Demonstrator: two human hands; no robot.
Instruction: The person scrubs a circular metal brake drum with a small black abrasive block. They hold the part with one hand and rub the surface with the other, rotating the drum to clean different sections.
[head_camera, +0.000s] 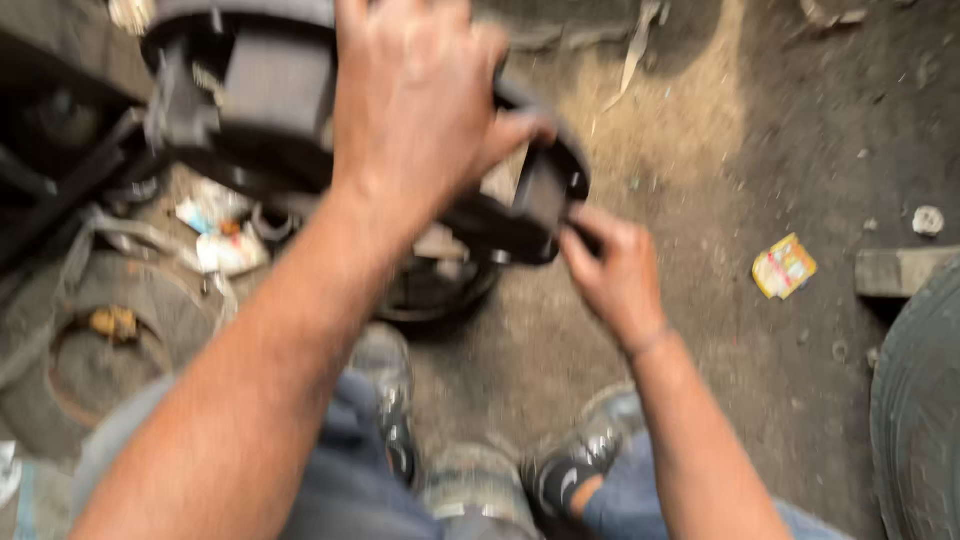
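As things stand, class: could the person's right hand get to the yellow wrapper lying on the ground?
Probably yes. The right hand pinches the edge of the dark metal part, and the yellow wrapper lies on bare dirt ground to its right, nothing between them. It would have to let go first.

The dark metal part (300, 110) was a heavy, grimy casting, black with grease, made of a curved ring-like body with blocky lugs standing off it. It hung in the air above the dirt floor, tilted so that its right end dipped lower than its left. A thick, squared block sat at its upper left, and a narrower arm ran down to a boxy end piece (548, 190) at the lower right. The left hand (415, 95) gripped over the top of the ring; the right hand (610, 270) pinched the boxy end piece from below. Motion blur hid finer detail.
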